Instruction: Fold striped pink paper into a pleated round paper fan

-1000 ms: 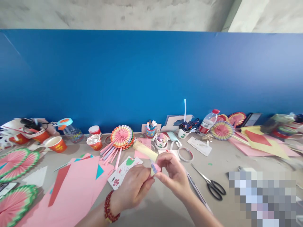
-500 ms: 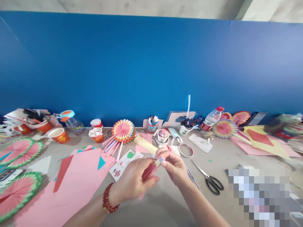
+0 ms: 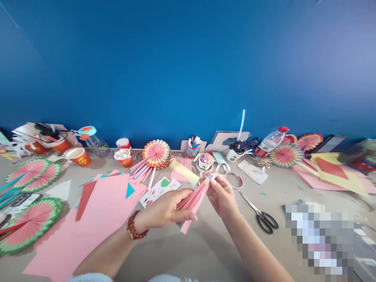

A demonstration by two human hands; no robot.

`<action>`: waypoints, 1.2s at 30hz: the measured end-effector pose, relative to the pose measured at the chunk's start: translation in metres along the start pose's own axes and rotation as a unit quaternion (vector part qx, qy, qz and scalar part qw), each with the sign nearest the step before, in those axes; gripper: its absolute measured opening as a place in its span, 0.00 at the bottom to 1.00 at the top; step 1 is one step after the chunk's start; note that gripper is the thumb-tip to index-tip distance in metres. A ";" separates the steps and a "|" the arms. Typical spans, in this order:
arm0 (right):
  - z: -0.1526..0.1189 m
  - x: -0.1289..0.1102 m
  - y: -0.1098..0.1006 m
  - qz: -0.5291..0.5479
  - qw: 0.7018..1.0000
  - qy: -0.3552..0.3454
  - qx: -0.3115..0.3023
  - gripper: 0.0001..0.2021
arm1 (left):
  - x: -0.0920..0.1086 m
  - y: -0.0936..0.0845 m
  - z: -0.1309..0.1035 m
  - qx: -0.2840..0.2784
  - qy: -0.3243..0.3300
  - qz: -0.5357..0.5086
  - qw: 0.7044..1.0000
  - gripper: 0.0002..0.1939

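Observation:
A pink pleated paper strip (image 3: 196, 199), folded like an accordion, is held between my two hands over the table. My left hand (image 3: 173, 207), with a red beaded bracelet at the wrist, grips its lower left part between thumb and fingers. Pinched in my right hand (image 3: 222, 194) is its upper end, which shows pale yellow and bluish bands. Just behind my hands lies a yellow folded paper roll (image 3: 184, 172). A white printed card (image 3: 160, 191) is beyond my left hand. Black-handled scissors (image 3: 263, 219) lie to the right of my right hand.
Pink paper sheets (image 3: 102, 223) cover the left front, beside pink-and-green paper fans (image 3: 32, 227). Along the blue board stand a paper cup (image 3: 80, 157), a finished round fan (image 3: 156, 152), a pen holder (image 3: 192, 150) and a plastic bottle (image 3: 268, 144). A tape roll (image 3: 234, 180) lies behind my right hand.
The view has tilted downward. My hands have drawn apart somewhat, and the pleats of the pink strip are spread and show more between them. Both hands still hold it.

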State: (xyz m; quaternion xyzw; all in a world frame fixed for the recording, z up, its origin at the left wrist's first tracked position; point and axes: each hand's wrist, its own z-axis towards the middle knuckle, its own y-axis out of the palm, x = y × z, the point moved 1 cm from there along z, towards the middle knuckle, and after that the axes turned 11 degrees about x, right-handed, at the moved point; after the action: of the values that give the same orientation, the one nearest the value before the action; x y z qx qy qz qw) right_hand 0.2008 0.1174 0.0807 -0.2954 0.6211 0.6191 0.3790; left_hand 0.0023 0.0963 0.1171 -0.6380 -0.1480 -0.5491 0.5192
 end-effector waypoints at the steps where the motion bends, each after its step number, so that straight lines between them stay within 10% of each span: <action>1: 0.000 0.001 0.000 0.003 1.000 0.004 0.003 0.09 | -0.002 0.001 0.001 -0.002 0.007 -0.021 1.000 0.26; 36: 0.009 0.018 -0.004 -0.032 0.998 0.018 0.043 0.10 | -0.013 0.005 0.008 -0.034 -0.034 -0.085 0.995 0.17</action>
State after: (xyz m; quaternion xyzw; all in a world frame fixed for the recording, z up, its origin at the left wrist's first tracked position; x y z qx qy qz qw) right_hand 0.1953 0.1278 0.0634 -0.3095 0.6439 0.5742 0.4000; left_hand 0.0059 0.1052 0.1049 -0.6583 -0.2004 -0.5742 0.4437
